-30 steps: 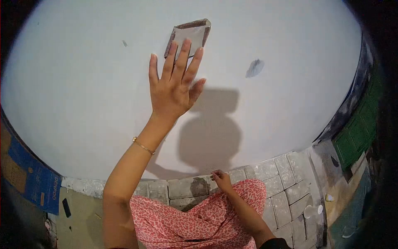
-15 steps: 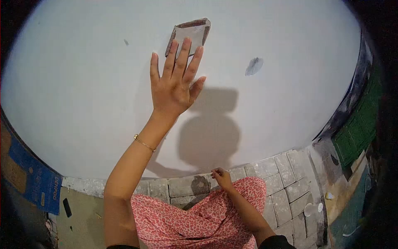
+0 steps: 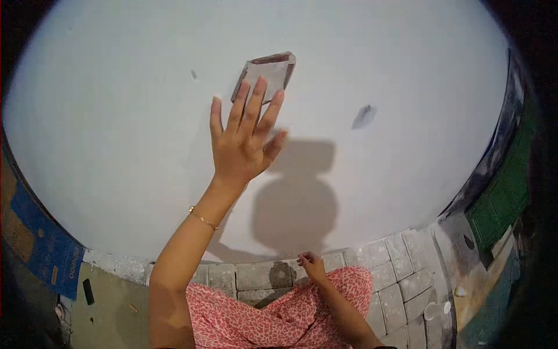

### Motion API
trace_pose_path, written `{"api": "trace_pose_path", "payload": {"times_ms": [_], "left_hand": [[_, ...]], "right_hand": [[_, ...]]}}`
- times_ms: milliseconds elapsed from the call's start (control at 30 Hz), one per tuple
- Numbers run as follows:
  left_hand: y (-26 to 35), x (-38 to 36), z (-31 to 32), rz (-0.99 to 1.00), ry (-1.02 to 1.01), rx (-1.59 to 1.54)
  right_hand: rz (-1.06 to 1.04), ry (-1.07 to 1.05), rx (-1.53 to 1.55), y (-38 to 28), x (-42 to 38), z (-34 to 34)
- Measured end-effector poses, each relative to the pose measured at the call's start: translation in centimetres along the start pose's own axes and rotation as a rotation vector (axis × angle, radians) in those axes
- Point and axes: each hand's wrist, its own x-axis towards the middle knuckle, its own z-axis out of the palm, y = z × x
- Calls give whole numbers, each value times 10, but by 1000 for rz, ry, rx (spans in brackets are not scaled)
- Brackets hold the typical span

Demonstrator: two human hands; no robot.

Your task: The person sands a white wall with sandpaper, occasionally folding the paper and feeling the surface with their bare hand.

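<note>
My left hand [image 3: 238, 148] reaches up the white wall [image 3: 145, 134], fingers stretched and spread. Its middle fingertips lie flat over a folded sheet with brown edges [image 3: 268, 71], which looks like sandpaper and rests against the wall. The fingers cover the sheet's lower part. A thin bracelet [image 3: 203, 220] circles the left wrist. Down by the lap, over the pink patterned clothing [image 3: 343, 291], my right hand [image 3: 313, 267] has its fingers curled together; whether anything is between them cannot be made out.
A grey smudge [image 3: 364, 117] and a small mark [image 3: 194, 74] show on the wall. Paving blocks [image 3: 256, 276] run along its foot. Blue printed cardboard [image 3: 49, 250] stands at the left, near a dark flat object [image 3: 88, 291]. A green panel [image 3: 497, 200] is at the right.
The view has tilted up, so wall and hands appear lower. Against the wall marks, my left hand and the folded sheet have slid a little left. My right hand stays by the lap.
</note>
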Motion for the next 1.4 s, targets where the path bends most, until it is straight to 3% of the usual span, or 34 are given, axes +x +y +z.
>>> {"api": "trace_pose_path", "payload": {"times_ms": [233,300,400,600,733,933,1000,1067,1133,1167,1233,1267,1333,1400], "left_hand": [[-33,1,-6,-209,108,-36],[-44,0,-3,-343,270,-56],[-41,-8,-6,-420,246,-43],[-49,-57,-2,-305,176,-110],[-70,-75,-8,-272,347,-245],[-81,-97,-36,-459,411,-297],[-64,-112,-47,-684,403,-504],[-38,-117,-70,-899,352,-754],[-27,-136,-91,-1085,47,-1074],[-23,-145,-95,-1094,54,-1075],[-18,-157,-99,-1086,-253,-1530],[-16,-159,-95,-1099,-248,-1540],[-13,-163,-87,-956,-600,-1612],[-15,-163,-86,-917,-627,-1641]], "right_hand": [[3,-52,53,15,10,-1],[3,-58,55,21,10,1],[-87,13,-1,31,12,4],[-68,2,34,24,9,3],[-65,18,-20,20,7,1],[-19,-10,-70,22,8,0],[-9,-45,-83,27,12,1],[-98,-35,-73,21,6,3],[-98,-91,-43,7,2,10],[-96,-140,-4,-6,-2,14],[-96,-249,81,-67,-24,24],[-90,-356,175,-98,-35,28],[-161,-458,298,-139,-49,34],[-249,-557,437,-166,-55,40]]}}
